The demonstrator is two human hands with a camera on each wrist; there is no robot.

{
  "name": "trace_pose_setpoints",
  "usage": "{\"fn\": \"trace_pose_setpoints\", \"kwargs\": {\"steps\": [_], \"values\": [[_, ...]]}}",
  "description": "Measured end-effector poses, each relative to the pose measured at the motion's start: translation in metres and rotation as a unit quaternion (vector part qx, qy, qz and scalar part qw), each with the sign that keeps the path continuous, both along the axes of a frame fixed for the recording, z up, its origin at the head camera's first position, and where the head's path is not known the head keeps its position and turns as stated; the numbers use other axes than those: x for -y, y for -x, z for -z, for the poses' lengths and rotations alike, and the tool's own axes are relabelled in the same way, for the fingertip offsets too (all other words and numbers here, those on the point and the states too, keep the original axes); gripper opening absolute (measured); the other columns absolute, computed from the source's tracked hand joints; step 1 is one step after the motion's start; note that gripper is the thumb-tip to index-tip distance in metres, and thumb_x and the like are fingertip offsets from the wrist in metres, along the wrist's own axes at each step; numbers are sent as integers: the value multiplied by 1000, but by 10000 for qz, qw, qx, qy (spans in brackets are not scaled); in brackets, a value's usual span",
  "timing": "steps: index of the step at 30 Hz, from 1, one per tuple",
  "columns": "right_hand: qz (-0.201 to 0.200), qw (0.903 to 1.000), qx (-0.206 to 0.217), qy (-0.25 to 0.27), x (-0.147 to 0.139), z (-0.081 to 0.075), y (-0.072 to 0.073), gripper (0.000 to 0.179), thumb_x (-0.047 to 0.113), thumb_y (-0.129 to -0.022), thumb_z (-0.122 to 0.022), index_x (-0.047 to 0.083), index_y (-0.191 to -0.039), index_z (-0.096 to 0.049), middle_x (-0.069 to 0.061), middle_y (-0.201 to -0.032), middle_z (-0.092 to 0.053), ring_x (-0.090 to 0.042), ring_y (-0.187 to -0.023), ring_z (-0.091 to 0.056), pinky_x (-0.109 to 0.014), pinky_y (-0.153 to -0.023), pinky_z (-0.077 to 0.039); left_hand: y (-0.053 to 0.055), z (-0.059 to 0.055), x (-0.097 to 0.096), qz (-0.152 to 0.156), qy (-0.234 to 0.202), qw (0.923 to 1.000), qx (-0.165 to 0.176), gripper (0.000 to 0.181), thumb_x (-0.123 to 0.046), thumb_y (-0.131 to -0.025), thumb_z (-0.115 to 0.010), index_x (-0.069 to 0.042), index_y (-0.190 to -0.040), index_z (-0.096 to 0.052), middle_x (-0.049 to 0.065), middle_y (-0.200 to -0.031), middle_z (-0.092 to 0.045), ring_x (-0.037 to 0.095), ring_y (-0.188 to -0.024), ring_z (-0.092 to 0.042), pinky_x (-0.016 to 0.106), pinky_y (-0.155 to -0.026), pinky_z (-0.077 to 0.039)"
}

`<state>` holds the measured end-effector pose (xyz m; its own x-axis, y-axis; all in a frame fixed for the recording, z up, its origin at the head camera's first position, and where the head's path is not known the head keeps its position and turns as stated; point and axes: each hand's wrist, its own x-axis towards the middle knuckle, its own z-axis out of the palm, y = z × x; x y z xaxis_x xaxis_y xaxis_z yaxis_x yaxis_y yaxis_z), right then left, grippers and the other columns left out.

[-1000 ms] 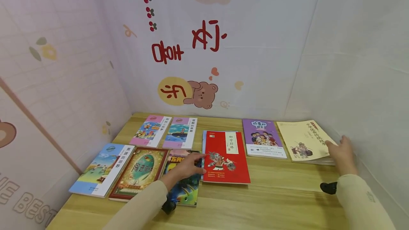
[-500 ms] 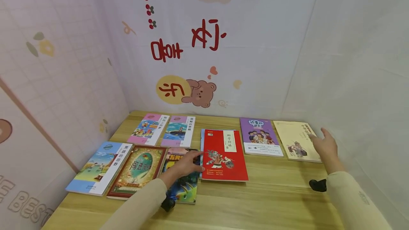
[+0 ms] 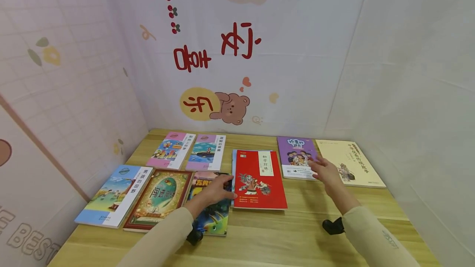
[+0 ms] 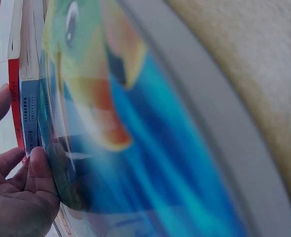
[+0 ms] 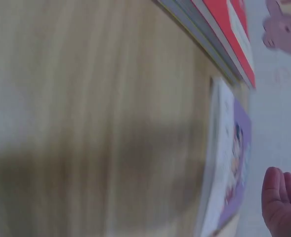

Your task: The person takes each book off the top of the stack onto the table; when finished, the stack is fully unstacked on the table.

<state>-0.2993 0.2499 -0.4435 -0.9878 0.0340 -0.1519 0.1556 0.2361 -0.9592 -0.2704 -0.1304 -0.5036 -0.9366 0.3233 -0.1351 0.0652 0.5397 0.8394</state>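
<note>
My left hand (image 3: 216,193) rests at the left edge of a red book (image 3: 259,184), fingers spread and touching its side. In the left wrist view its fingertips lie right at the ends of the red book and a blue-spined book (image 4: 30,113) under it. My right hand (image 3: 328,176) hovers with loose fingers at the lower right corner of a purple book (image 3: 297,158). It holds nothing. Right of it lies a cream book (image 3: 350,164), flat on the table. The right wrist view shows this hand (image 5: 283,210) beyond the purple book.
Below my left forearm lies a dark, colourful book (image 3: 215,217). Left of that are a green-and-brown book (image 3: 159,199) and a blue-and-white book (image 3: 115,197). Two pink-and-white books (image 3: 172,150) stand behind them, lying flat on the wooden table (image 3: 274,238). White printed cloth (image 3: 304,73) walls the back and sides.
My right hand has let go of the cream book's right edge and swept left to the purple book. The left hand stays beside the red book.
</note>
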Motion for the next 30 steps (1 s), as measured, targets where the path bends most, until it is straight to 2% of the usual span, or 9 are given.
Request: {"fn": "trace_pose_setpoints", "kwargs": {"steps": [4,7,10,15,19,24,30], "values": [[-122,9996,209,158,27,17,-10,69,22,-103,-55,-5,-156,-18,-31,-152,-33,-43,-137,-38,-49,-107,-39,-1,-1,-1,8,11,10000,3,76,-16,-87,-78,0,-150,-39,23,-149,-38,42,-132,-41,56,-104,-39],[-159,9991,290,251,42,30,-18,68,19,-102,-57,-7,-154,-22,-30,-146,-42,-38,-125,-51,-45,-101,-45,-2,-2,-1,23,-14,10000,6,75,-16,-87,-78,0,-150,-39,23,-148,-39,42,-131,-42,56,-104,-39],[-171,9988,347,315,52,39,-24,67,16,-100,-59,-8,-153,-26,-31,-142,-45,-31,-114,-57,-43,-97,-48,-1,-1,-1,22,3,10000,13,74,-17,-88,-77,0,-150,-40,22,-147,-40,41,-131,-42,56,-105,-38],[-164,9986,391,322,64,45,-29,66,15,-99,-61,-10,-151,-29,-32,-140,-47,-35,-112,-59,-44,-94,-50,0,-1,1,14,61,10000,-34,68,-14,-89,-75,-1,-148,-43,21,-144,-43,40,-129,-43,56,-105,-38],[-147,9986,496,106,72,50,-30,66,18,-98,-63,-8,-150,-32,-30,-138,-50,-36,-113,-60,-41,-91,-53,0,-2,3,6,78,10000,-45,68,-8,-88,-76,0,-147,-45,21,-145,-42,41,-130,-43,56,-104,-39],[-93,9979,633,-142,78,56,-30,66,22,-97,-65,-4,-150,-36,-28,-139,-51,-35,-114,-59,-39,-88,-54,2,0,4,-51,105,9999,-40,68,-9,-87,-76,-1,-147,-45,20,-147,-40,40,-131,-41,56,-106,-37],[-123,9969,637,-441,81,60,-33,65,20,-96,-67,-5,-148,-38,-29,-138,-51,-35,-112,-58,-40,-88,-53,3,0,2,10,137,9999,-49,68,-8,-88,-76,-1,-148,-45,20,-148,-39,41,-131,-41,55,-104,-39]]}}
